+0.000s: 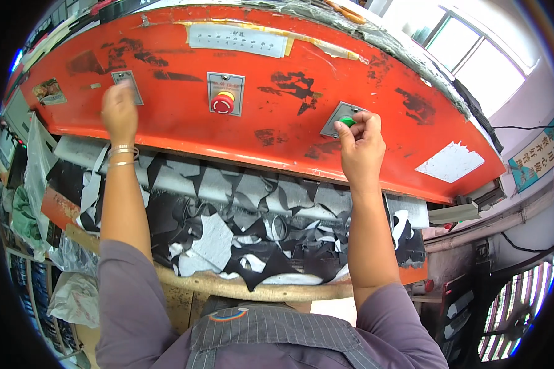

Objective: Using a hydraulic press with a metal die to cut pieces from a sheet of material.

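Observation:
A worn orange-red machine panel [277, 141] spans the view in front of me. My right hand [362, 144] is at a green push button [347, 121] on a small metal plate, its thumb and curled fingers closed about it. On the left, my left hand [120, 114] is raised before another metal plate [133, 92]; its fingers are smeared, and whatever control sits there is hidden. Between the hands, a red emergency stop button [222, 103] with a yellow collar stands on its own plate. Bracelets circle my left wrist.
Below the panel, black and white sheet scraps [271, 227] lie heaped on the machine bed, with a pale board edge [258, 286] nearest me. Plastic bags [74, 298] hang at left. A metal ledge [452, 213] juts out at right.

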Action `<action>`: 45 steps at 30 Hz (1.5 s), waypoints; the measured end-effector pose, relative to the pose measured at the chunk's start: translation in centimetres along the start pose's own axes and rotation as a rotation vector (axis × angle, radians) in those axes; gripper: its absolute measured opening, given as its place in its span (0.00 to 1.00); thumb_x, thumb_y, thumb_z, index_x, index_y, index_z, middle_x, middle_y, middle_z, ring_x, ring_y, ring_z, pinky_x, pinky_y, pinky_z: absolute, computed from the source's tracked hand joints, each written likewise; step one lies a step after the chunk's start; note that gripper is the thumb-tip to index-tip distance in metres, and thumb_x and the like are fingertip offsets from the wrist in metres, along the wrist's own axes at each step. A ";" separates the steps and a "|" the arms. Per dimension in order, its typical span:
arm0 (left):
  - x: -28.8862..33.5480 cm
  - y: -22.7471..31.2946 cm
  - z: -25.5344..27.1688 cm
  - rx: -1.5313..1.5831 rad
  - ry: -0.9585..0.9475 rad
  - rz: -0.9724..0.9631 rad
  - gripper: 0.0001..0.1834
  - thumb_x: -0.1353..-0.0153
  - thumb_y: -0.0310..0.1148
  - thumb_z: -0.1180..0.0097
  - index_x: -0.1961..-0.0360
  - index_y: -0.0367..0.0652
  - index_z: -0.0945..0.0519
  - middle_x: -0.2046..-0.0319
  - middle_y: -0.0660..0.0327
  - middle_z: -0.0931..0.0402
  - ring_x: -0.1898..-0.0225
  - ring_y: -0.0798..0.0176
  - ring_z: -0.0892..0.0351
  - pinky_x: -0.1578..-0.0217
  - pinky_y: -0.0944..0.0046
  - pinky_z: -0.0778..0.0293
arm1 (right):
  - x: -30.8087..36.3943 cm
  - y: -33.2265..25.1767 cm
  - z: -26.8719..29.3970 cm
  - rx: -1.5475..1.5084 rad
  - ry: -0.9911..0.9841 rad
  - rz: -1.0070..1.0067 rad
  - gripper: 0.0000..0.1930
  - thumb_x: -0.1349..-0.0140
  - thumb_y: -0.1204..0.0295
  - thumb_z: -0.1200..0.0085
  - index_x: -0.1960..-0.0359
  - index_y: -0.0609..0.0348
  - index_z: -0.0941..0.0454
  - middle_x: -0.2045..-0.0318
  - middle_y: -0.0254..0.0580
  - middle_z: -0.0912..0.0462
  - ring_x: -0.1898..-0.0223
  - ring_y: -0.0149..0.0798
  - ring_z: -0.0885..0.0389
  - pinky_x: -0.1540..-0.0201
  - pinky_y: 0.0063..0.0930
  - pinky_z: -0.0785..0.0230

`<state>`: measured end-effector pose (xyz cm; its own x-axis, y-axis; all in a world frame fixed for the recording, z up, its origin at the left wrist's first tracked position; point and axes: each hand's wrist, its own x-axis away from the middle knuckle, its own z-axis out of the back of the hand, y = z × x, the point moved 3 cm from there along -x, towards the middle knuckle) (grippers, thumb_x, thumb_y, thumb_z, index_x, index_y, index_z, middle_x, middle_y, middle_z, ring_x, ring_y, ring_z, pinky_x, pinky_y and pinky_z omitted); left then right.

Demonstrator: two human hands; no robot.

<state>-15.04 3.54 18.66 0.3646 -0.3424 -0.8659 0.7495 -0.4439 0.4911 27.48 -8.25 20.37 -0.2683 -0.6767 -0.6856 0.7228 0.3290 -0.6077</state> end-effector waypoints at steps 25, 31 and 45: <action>40.5 27.7 12.0 0.201 -0.721 0.079 0.25 0.68 0.55 0.42 0.82 0.41 0.21 0.75 0.53 0.27 0.67 0.48 0.28 0.64 0.50 0.32 | 27.4 0.7 11.8 0.611 -1.146 0.357 0.27 0.48 0.50 0.36 0.54 0.56 0.20 0.63 0.53 0.18 0.63 0.51 0.18 0.60 0.40 0.26; 39.4 29.1 14.7 0.115 -0.962 0.013 0.20 0.63 0.55 0.42 0.79 0.49 0.15 0.78 0.59 0.21 0.68 0.51 0.21 0.70 0.54 0.27 | 18.3 4.1 11.4 0.167 -1.070 0.207 0.20 0.40 0.64 0.40 0.54 0.70 0.22 0.59 0.56 0.17 0.61 0.48 0.18 0.56 0.33 0.27; 41.1 30.9 15.4 0.666 -0.785 0.331 0.12 0.50 0.25 0.46 0.64 0.46 0.15 0.64 0.56 0.19 0.62 0.56 0.20 0.64 0.60 0.25 | 11.3 8.6 2.5 0.588 -0.900 0.376 0.40 0.58 0.41 0.34 0.45 0.50 0.28 0.51 0.57 0.24 0.45 0.61 0.32 0.42 0.51 0.39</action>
<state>14.54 -37.02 -0.27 -0.1395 -0.8577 -0.4948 0.1415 -0.5118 0.8474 32.22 -14.74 8.42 0.4117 -0.9054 -0.1035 0.9110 0.4118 0.0209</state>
